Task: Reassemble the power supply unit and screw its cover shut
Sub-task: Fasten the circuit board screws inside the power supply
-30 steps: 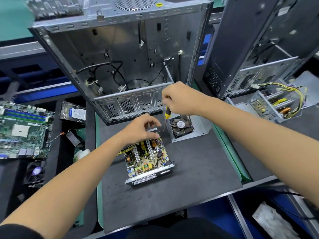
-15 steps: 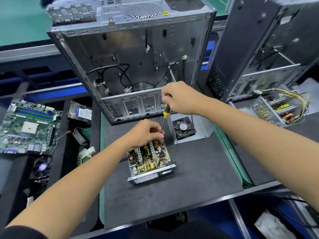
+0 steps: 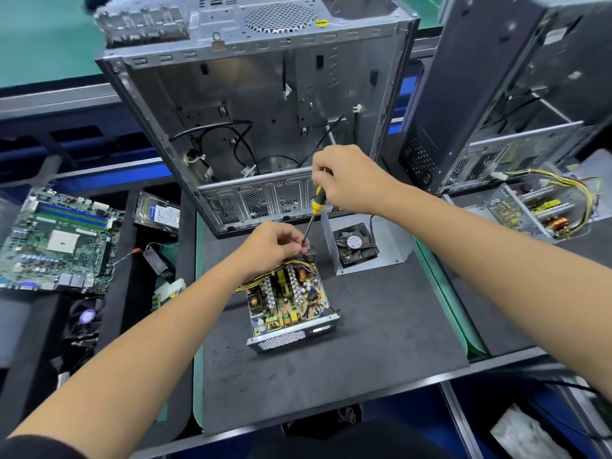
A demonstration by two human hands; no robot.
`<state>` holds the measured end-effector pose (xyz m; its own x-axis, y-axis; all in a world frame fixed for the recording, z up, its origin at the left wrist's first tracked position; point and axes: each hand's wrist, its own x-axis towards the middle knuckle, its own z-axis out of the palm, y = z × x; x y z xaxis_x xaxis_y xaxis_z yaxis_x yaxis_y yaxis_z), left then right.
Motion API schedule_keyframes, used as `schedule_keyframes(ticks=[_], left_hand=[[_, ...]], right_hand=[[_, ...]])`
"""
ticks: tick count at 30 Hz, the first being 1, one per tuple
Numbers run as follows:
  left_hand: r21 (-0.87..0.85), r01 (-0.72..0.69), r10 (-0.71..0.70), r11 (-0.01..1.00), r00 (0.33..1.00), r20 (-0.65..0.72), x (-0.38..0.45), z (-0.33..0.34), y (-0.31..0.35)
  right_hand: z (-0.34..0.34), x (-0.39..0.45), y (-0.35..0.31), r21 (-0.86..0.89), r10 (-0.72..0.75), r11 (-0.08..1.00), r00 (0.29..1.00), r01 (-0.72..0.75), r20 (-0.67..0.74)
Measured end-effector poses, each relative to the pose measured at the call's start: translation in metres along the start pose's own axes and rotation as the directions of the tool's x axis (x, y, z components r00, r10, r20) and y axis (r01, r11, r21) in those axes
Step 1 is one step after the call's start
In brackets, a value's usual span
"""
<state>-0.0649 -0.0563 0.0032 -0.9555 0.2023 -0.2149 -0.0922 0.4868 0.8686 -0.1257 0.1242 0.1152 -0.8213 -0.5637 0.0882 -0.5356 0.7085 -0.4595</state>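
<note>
Right hand [image 3: 347, 180], at centre frame, curled round the yellow-and-black handle of a slim steel-shafted screwdriver [image 3: 314, 207], tip slanted down to the far edge of the open grey metal power supply unit [image 3: 288, 303]. Left hand [image 3: 271, 250], just below the tip, fingertips pinched together on something too small to tell, probably a screw, at a small metal tab on that far edge.

Judged early in the job: circuit board seated in the tray, coils, capacitors and yellow wires fully exposed. Bent silver sheet-metal cover with black fan [image 3: 361, 246] lying apart, just right of the unit on the dark grey mat [image 3: 331, 376]; still to be fitted and screwed down.

Fan hub label round and white, print too small to read. Blue-and-white sticker on the silver hard drive [image 3: 159, 212] at centre left, illegible. Yellow tag on the open grey computer case [image 3: 265, 94] at top centre, unreadable.
</note>
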Motion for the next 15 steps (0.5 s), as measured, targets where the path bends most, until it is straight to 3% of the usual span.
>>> schedule_keyframes(ticks=[6,15], left_hand=[[-0.163,0.057,-0.064,0.985,0.997,-0.038,0.0028,0.002,-0.0003],[-0.243,0.083,-0.088,0.967,0.996,-0.012,0.0006,-0.0003,-0.005]], right_hand=[[0.0015,-0.001,-0.0023,-0.011,0.019,1.0,1.0,-0.019,-0.022],[0.0066,-0.0022,-0.001,0.035,0.036,0.999,0.997,-0.034,-0.065]])
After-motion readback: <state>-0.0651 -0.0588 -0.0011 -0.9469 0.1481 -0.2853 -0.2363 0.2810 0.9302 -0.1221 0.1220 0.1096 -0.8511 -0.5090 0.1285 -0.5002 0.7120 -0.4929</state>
